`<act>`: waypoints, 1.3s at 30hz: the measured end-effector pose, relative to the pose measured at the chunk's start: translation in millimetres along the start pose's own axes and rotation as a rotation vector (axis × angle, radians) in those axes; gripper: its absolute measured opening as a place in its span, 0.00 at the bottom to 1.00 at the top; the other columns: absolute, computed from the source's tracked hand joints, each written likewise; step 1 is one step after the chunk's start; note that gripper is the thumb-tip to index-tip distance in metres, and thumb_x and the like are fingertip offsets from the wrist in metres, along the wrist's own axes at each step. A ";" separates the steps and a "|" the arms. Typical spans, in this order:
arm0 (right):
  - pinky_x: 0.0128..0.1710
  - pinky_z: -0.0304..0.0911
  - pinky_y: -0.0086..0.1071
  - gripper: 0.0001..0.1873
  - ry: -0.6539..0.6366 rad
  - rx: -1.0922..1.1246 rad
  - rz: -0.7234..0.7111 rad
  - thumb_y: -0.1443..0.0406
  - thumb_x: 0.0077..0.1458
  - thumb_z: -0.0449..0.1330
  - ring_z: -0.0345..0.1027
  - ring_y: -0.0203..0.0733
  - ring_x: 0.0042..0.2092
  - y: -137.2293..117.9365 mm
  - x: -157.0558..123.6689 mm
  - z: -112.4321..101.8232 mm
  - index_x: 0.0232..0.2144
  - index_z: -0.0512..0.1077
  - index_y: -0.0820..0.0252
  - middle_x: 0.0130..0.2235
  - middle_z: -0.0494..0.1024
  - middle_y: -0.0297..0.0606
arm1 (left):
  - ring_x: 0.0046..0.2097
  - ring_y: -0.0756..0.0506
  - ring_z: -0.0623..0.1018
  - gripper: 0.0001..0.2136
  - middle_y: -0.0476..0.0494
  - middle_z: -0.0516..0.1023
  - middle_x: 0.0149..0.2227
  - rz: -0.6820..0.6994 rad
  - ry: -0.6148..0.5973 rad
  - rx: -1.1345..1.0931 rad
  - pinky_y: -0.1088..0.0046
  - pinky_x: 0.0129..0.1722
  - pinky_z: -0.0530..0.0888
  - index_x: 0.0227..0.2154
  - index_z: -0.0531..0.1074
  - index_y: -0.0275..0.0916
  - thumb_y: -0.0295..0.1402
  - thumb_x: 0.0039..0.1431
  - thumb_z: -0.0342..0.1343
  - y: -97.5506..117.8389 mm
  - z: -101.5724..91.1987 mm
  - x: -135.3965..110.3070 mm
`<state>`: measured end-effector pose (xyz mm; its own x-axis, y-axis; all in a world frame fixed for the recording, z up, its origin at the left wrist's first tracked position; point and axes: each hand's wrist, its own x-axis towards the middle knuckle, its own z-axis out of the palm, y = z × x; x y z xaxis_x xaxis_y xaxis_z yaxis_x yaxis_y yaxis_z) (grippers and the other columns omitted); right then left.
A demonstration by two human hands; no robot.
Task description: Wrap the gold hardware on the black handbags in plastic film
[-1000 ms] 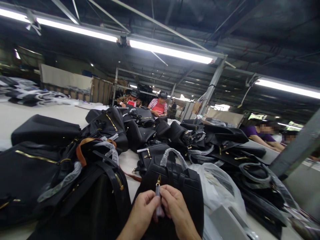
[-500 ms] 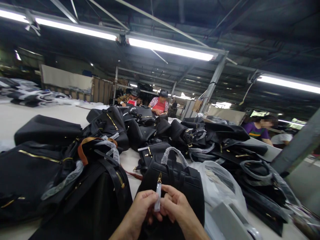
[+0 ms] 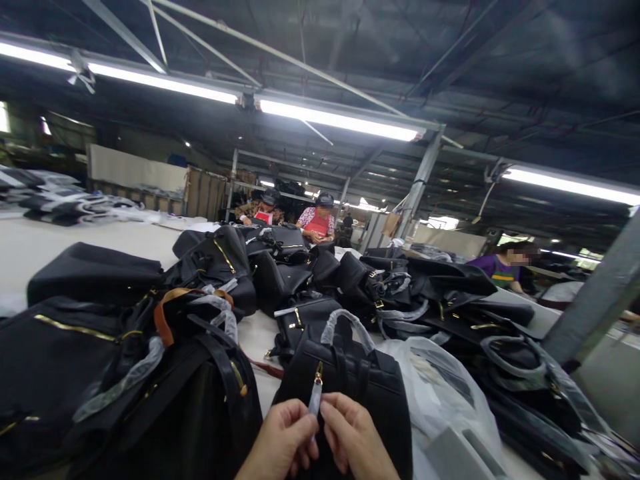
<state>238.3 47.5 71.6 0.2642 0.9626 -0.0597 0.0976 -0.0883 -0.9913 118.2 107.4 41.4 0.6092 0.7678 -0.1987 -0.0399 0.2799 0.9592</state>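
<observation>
A black backpack (image 3: 350,380) stands before me, its top handle (image 3: 345,320) wrapped in clear plastic. From a gold clasp (image 3: 319,375) on it hangs a short zipper pull (image 3: 315,400) covered in plastic film. My left hand (image 3: 287,433) pinches the lower part of this pull between thumb and fingers. Close against its right side is my right hand (image 3: 350,430), with the fingers pressed together. What lies in the right fingertips is hidden.
Black bags (image 3: 200,393) with plastic-wrapped straps crowd the table to the left, with more beyond. At right are a clear plastic bag (image 3: 445,380), a grey box-like piece (image 3: 460,453) and a metal post (image 3: 595,307). Several people sit farther off.
My right fingers have drawn in from spread around the pull to pressed together at its upper right. My left hand has slid over its lower end. The view has tilted slightly up.
</observation>
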 end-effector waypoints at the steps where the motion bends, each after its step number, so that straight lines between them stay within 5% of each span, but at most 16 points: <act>1: 0.13 0.40 0.24 0.28 -0.001 -0.006 0.000 0.42 0.47 0.58 0.44 0.26 0.13 0.1 0.6 0.1 0.30 0.68 0.63 0.13 0.59 0.22 | 0.13 0.56 0.60 0.20 0.54 0.70 0.14 0.009 0.010 0.008 0.80 0.12 0.48 0.21 0.63 0.41 0.53 0.38 0.60 -1.9 0.3 1.5; 11: 0.12 0.41 0.23 0.34 0.252 0.112 0.012 0.36 0.35 0.65 0.44 0.25 0.13 -2.2 -1.6 6.3 0.24 0.68 0.60 0.13 0.59 0.21 | 0.12 0.56 0.59 0.22 0.54 0.69 0.13 0.031 0.026 0.004 0.79 0.11 0.49 0.22 0.63 0.41 0.56 0.39 0.57 -10.0 -0.9 8.4; 27: 0.15 0.38 0.24 0.25 0.118 -0.002 0.039 0.42 0.40 0.60 0.41 0.26 0.15 -15.7 9.3 12.4 0.20 0.62 0.57 0.15 0.55 0.21 | 0.15 0.56 0.62 0.18 0.53 0.71 0.16 0.080 -0.043 0.051 0.80 0.14 0.50 0.23 0.63 0.41 0.52 0.45 0.57 -13.3 -2.0 6.3; 34: 0.14 0.37 0.27 0.36 -0.036 -0.157 0.056 0.32 0.43 0.53 0.47 0.28 0.13 -23.2 3.0 7.2 0.14 0.61 0.56 0.12 0.60 0.29 | 0.12 0.55 0.58 0.32 0.55 0.64 0.11 0.066 -0.031 0.065 0.76 0.15 0.50 0.20 0.62 0.42 0.71 0.32 0.52 -28.1 -0.5 18.6; 39: 0.17 0.43 0.25 0.40 -0.049 -0.161 0.054 0.29 0.39 0.55 0.52 0.30 0.15 -17.1 -6.3 -6.1 0.24 0.70 0.60 0.14 0.66 0.31 | 0.16 0.54 0.58 0.34 0.57 0.60 0.13 0.131 -0.010 0.107 0.75 0.19 0.53 0.17 0.60 0.43 0.73 0.31 0.52 -14.8 -0.8 8.0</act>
<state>240.8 41.3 89.7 0.2262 0.9665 -0.1216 0.2378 -0.1758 -0.9553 122.9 109.9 25.4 0.6119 0.7879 -0.0690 -0.0350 0.1141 0.9929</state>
